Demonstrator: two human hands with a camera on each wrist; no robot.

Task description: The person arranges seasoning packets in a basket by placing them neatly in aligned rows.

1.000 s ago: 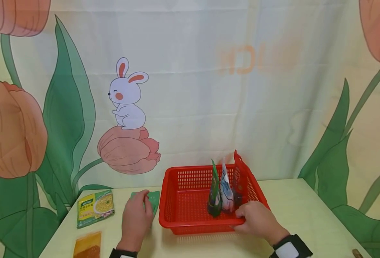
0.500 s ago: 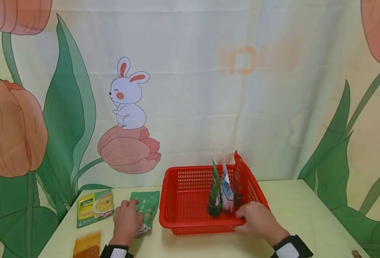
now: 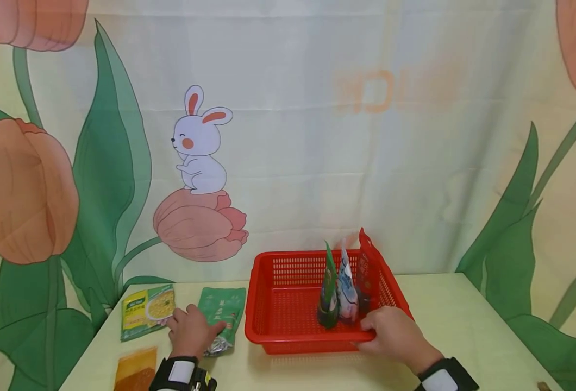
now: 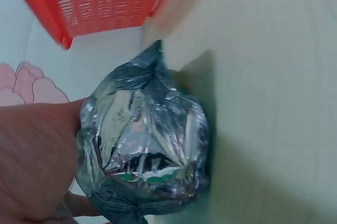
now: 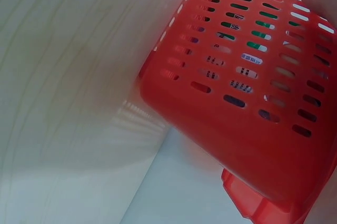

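My left hand, fingers spread, is at the left edge of a green pouch lying on the table, with the thumb over the pouch. In the left wrist view the pouch's crinkled silver bottom faces the camera, and the hand is beside it, its fingers partly hidden. My right hand grips the front rim of a red plastic basket near its right corner. Inside the basket's right part stand a green packet, a white-and-blue packet and a red packet.
A yellow-green packet with a food picture lies left of the left hand. Nearer the front is an orange-brown packet, cut off by the frame. Behind the table hangs a printed curtain. A small brown object shows at lower right.
My left hand has moved left across the green pouch to its left edge, uncovering more of it. The right hand keeps its hold on the basket rim. The head view has shifted slightly.
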